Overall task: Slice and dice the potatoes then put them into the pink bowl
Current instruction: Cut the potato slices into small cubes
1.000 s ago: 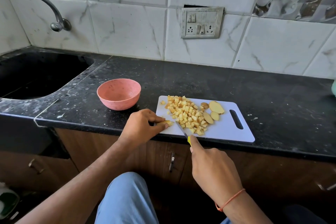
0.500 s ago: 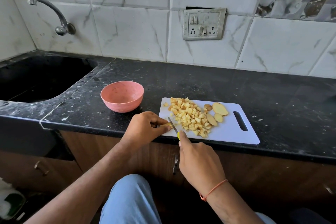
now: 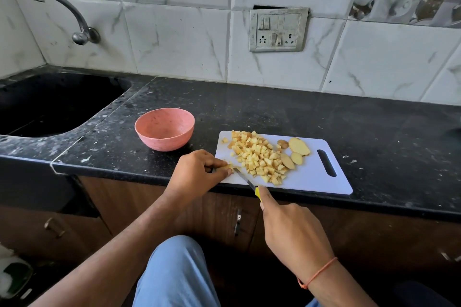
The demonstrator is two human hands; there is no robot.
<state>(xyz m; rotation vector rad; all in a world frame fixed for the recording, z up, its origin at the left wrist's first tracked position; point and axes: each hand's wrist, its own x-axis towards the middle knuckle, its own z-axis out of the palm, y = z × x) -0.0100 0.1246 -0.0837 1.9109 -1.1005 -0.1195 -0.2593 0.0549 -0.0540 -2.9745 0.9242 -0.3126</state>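
**Dicing at the bench edge: knife meets the last potato strip**

Nearest you, a knee in light blue trousers [image 3: 174, 274] fills the bottom of the frame. Your right hand [image 3: 294, 234], an orange thread [image 3: 318, 273] round its wrist, has its grip curled round the yellow handle of a knife [image 3: 245, 180], forefinger laid along the top. The blade's long axis runs from near right to far left, tip pointing at your left hand. Your left hand [image 3: 197, 173] rests at the near left corner of the white cutting board [image 3: 321, 179], its fingertips pinching a small potato strip [image 3: 228, 167] against the board, just beside the blade tip.

The board lies with its long side along the bench's front edge, handle slot to the right. A heap of diced potato [image 3: 259, 157] covers its left half, trailing from the far left corner toward the near middle. Right of the heap lie potato slices [image 3: 299, 146], cut faces up, and one brown end piece.

The pink bowl [image 3: 164, 129] stands upright on the black speckled bench [image 3: 274, 107], just beyond and left of the board, apart from it, with no potato seen inside.

Farther left a black sink [image 3: 50, 104] is set into the bench, a curved metal tap [image 3: 69, 15] on the wall above it. White marble-look tiles [image 3: 174, 40] back the bench, carrying a switch and socket plate [image 3: 278, 30]. Wooden cabinet doors [image 3: 119, 209] run below the bench.
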